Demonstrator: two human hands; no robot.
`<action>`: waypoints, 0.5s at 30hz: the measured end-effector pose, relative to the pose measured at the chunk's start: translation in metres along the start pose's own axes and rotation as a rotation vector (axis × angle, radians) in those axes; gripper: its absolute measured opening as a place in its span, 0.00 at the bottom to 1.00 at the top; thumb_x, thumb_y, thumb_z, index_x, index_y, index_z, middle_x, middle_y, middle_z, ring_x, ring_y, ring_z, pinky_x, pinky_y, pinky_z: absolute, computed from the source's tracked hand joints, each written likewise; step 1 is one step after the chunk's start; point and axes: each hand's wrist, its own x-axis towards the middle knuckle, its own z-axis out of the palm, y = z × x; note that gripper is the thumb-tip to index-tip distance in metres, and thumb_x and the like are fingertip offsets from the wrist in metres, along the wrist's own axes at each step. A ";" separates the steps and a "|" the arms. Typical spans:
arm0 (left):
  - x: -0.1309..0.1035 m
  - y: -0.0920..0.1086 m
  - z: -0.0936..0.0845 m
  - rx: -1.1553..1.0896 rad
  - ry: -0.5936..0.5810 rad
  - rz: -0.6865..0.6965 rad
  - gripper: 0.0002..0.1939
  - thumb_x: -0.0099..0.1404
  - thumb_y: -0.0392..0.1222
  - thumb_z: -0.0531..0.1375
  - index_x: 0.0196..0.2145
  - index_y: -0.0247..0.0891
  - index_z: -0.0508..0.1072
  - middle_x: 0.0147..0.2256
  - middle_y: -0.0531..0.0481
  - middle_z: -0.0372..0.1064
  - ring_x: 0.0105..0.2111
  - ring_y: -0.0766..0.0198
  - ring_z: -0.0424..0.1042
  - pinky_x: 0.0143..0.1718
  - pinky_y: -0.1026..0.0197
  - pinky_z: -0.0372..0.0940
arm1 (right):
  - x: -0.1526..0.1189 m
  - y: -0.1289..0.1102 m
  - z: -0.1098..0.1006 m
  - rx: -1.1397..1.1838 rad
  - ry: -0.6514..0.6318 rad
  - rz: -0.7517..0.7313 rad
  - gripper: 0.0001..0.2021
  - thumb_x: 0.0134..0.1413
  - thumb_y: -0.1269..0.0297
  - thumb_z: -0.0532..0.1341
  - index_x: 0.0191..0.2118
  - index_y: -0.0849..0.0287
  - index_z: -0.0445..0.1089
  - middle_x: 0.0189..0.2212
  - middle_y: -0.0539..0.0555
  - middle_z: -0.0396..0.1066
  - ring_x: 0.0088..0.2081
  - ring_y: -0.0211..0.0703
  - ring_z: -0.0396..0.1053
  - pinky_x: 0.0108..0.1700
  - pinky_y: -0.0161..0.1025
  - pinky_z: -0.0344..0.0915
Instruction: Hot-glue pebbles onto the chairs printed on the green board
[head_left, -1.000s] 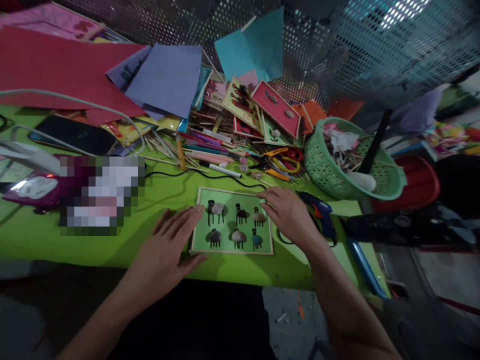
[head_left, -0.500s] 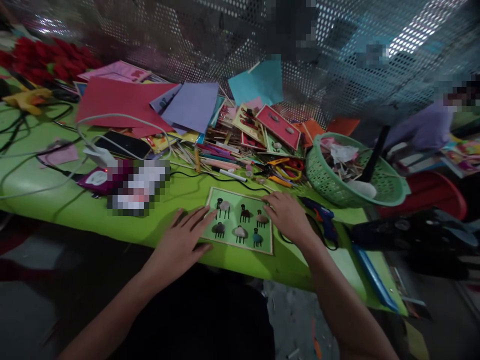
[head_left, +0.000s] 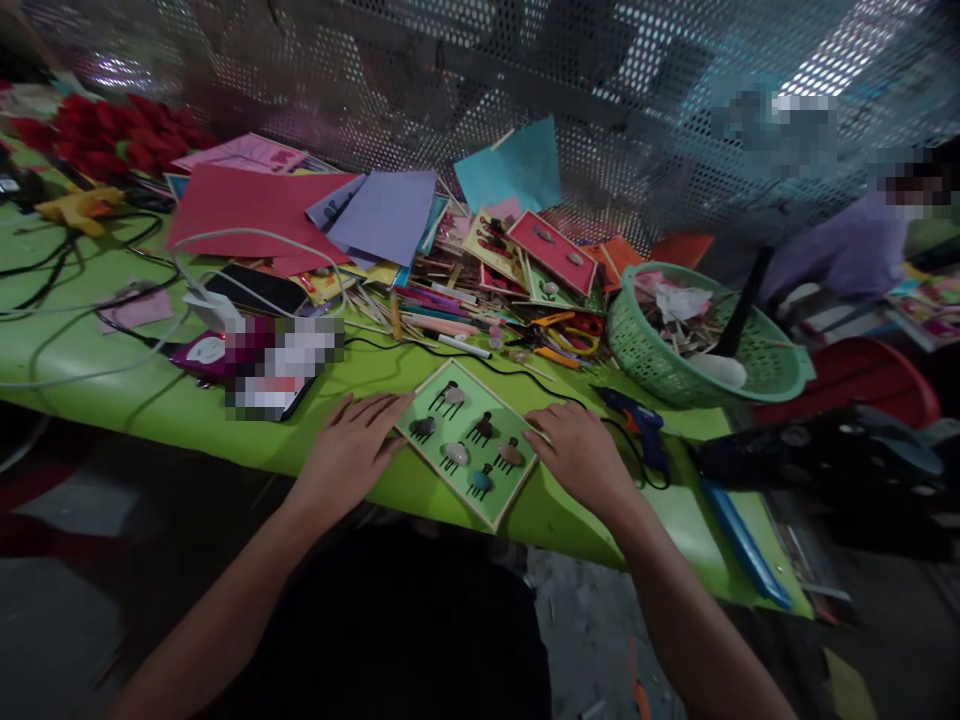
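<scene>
A green picture card (head_left: 466, 432) with a pale stick border lies turned cornerwise on the green tabletop. Several small animal figures with pebble bodies and black drawn legs and heads are on it. My left hand (head_left: 351, 455) has the card's left corner between its fingertips and thumb, the fingers fairly straight. At the right corner my right hand (head_left: 581, 450) holds the card with bent fingers and the thumb. A blue glue gun (head_left: 637, 425) rests on the table just right of my right hand.
Behind the card lie pens and sticks, pliers (head_left: 562, 340) and other picture cards (head_left: 553, 250). A green basket (head_left: 660, 345) of scraps stands at right. Left are a phone (head_left: 281, 370), cables and a purple power strip (head_left: 214, 350). A person in a purple top (head_left: 832, 245) is at far right.
The card has turned clockwise, from nearly square to the table edge to cornerwise. My left hand's fingers have drawn closer together, and both hands stay at the card's sides.
</scene>
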 end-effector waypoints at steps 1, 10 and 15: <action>0.002 -0.001 0.000 0.007 0.003 -0.003 0.25 0.75 0.45 0.51 0.67 0.39 0.63 0.62 0.40 0.69 0.62 0.49 0.68 0.67 0.42 0.55 | -0.002 -0.002 0.000 -0.004 -0.005 0.002 0.11 0.69 0.61 0.58 0.46 0.59 0.75 0.43 0.58 0.78 0.47 0.53 0.72 0.48 0.46 0.59; 0.022 -0.007 -0.004 0.024 0.009 -0.009 0.23 0.75 0.41 0.48 0.64 0.39 0.68 0.61 0.41 0.70 0.61 0.49 0.70 0.64 0.41 0.59 | -0.019 -0.017 -0.005 0.066 -0.055 0.013 0.10 0.68 0.60 0.59 0.43 0.59 0.75 0.38 0.57 0.78 0.43 0.52 0.73 0.44 0.45 0.58; 0.031 -0.017 -0.001 0.032 0.017 -0.011 0.24 0.74 0.40 0.48 0.64 0.42 0.69 0.61 0.42 0.70 0.61 0.48 0.70 0.63 0.41 0.59 | -0.027 -0.024 -0.003 0.162 -0.061 -0.035 0.09 0.68 0.61 0.60 0.43 0.58 0.75 0.38 0.55 0.77 0.43 0.49 0.72 0.43 0.44 0.58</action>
